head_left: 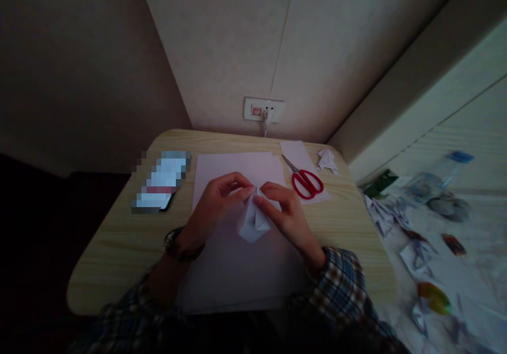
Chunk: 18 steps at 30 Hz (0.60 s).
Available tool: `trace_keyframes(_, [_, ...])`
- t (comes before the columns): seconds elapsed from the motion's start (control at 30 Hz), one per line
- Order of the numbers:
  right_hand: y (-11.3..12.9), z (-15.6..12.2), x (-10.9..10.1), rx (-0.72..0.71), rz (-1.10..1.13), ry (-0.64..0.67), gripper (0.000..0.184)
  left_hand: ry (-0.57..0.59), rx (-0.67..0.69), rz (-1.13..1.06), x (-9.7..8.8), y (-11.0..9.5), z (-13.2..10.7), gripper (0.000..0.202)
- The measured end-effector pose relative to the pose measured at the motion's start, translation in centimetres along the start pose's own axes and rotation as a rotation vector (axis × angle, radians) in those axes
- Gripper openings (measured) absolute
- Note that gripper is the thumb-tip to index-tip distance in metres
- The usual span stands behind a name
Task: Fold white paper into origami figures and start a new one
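Now the folded paper (252, 223) is between both hands, over the big white sheets (241, 285). Left hand (219, 201) and right hand (290, 214) pinch its far tip (neither is nearer), and its long way points back toward the person.

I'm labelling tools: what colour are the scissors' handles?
The scissors' handles are red, showing best in the head view.

A light wood-grain table (114, 253) with rounded corners stands at a pale wall (222, 42), where a white socket (247, 109) sits just above the far edge. A vertical seam (282, 37) runs upward. Dim light leaves the lower left nearly black.
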State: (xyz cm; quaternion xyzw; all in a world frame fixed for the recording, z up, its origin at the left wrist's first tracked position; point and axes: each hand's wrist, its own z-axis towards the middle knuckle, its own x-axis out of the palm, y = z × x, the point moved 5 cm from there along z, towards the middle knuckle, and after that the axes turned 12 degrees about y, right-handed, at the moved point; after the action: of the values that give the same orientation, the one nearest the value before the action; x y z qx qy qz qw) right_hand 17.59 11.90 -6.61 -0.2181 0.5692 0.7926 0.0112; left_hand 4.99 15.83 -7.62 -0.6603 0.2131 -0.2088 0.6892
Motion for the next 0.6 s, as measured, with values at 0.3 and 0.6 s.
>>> trace_keyframes(0.3, [-0.5, -0.3, 0.3, 0.014, 0.056, -0.093, 0.035, -0.22, 0.26, 0.289, 1.3, -0.1, -1.3, 0.008])
trace_keyframes(0.6, [-0.7, -0.3, 0.2, 0.008, 0.057, -0.13, 0.032, -0.248, 0.37, 0.706, 1.6, -0.8, -1.4, 0.012])
